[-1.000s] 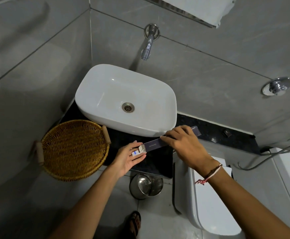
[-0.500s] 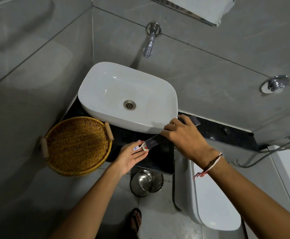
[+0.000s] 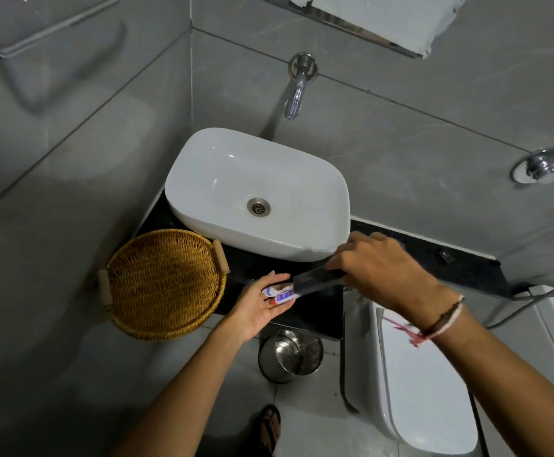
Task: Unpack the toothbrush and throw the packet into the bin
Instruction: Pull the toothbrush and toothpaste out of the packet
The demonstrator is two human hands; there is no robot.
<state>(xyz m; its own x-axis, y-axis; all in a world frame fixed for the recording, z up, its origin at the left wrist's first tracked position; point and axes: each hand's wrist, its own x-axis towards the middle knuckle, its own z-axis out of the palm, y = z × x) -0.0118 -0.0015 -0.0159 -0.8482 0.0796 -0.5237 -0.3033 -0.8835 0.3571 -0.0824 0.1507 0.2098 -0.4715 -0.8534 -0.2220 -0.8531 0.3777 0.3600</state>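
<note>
**Contents sliding out of the packet above the bench**

At the far left a woven basket (image 3: 165, 285) sits on the corner of the dark bench (image 3: 315, 311), part of it overhanging the edge, so there is little spare surface on that side. Just right of it the left hand (image 3: 259, 308) lies palm up under the low end of the packet (image 3: 318, 280), its grip loose and cupped, fingers curled lightly around a white and blue item (image 3: 280, 293) that is emerging; it looks like the toothbrush end or a small tube, though blur makes that uncertain. The hand seems placed there to catch whatever slides out before it drops to the floor.

The packet, dark and slim, slopes down toward that palm, which fits tipping the contents out. Its upper end is pinched closed in the right hand (image 3: 381, 272), fingers wrapped over it, close to the front rim of the white basin (image 3: 255, 192) and apparently just clear of it.

Below the bench edge, between the two forearms, the steel bin (image 3: 290, 356) stands open on the floor, almost under the hands, with free air above it: a short drop for the empty packet once it is clear. Right of the bin the toilet (image 3: 423, 390) crowds the floor, leaving the bin's left side as the easier approach
</note>
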